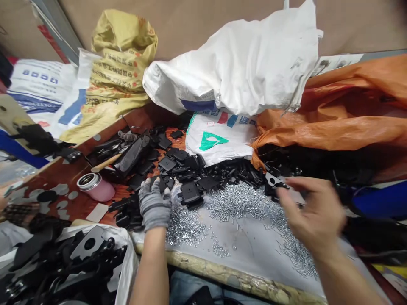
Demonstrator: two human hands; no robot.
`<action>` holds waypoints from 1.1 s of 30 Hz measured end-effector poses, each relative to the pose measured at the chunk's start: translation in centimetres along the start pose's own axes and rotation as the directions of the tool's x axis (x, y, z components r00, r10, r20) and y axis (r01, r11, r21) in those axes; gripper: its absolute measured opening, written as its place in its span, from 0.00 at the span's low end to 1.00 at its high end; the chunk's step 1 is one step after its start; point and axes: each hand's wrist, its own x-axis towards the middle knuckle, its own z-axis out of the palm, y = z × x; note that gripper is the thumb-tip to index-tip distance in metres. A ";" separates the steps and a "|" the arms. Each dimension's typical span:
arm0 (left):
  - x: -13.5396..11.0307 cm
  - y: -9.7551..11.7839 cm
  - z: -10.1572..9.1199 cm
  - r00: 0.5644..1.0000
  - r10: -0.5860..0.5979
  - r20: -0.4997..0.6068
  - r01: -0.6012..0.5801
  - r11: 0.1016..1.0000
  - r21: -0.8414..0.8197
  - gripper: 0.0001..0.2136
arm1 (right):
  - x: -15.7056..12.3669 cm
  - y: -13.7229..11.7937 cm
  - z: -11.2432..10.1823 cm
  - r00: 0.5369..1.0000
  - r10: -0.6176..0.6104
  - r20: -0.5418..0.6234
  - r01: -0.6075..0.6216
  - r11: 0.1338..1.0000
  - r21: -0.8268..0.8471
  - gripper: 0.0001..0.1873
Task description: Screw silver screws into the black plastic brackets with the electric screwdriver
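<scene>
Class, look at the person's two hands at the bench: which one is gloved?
The left hand wears a grey knit glove; the right hand is bare.

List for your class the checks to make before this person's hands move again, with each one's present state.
1. Left hand gloved: ok.
2. Right hand gloved: not ok, it is bare.
3. Right hand holding the black plastic part: cannot tell, it is blurred.
4. Screws lying apart from washers: ok.
5. Pink tin upright: ok.
</scene>
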 end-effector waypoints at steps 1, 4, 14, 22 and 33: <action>1.0 0.3 0.4 0.997 -0.012 0.075 0.010 1.000 0.023 0.21 | 0.3 0.2 1.3 0.998 -0.025 0.055 0.026 0.999 -0.029 0.12; 3.3 0.5 1.5 0.985 -0.046 0.167 0.041 0.999 0.033 0.16 | 1.1 1.6 5.5 0.933 0.005 0.359 0.028 0.996 -0.088 0.10; 3.2 1.5 -0.4 0.991 -0.136 -0.001 0.134 0.977 -0.167 0.13 | 3.3 4.4 13.6 0.732 0.065 0.679 0.155 0.953 -0.258 0.13; -4.8 5.0 0.0 0.993 0.118 0.007 -0.071 0.643 -0.763 0.12 | 1.5 -0.1 7.7 0.795 -0.117 0.595 0.157 0.988 -0.016 0.20; -9.6 8.3 0.1 0.957 0.234 0.172 0.091 0.320 -0.943 0.18 | -4.2 -3.9 4.4 0.933 -0.132 0.335 0.028 0.954 0.299 0.19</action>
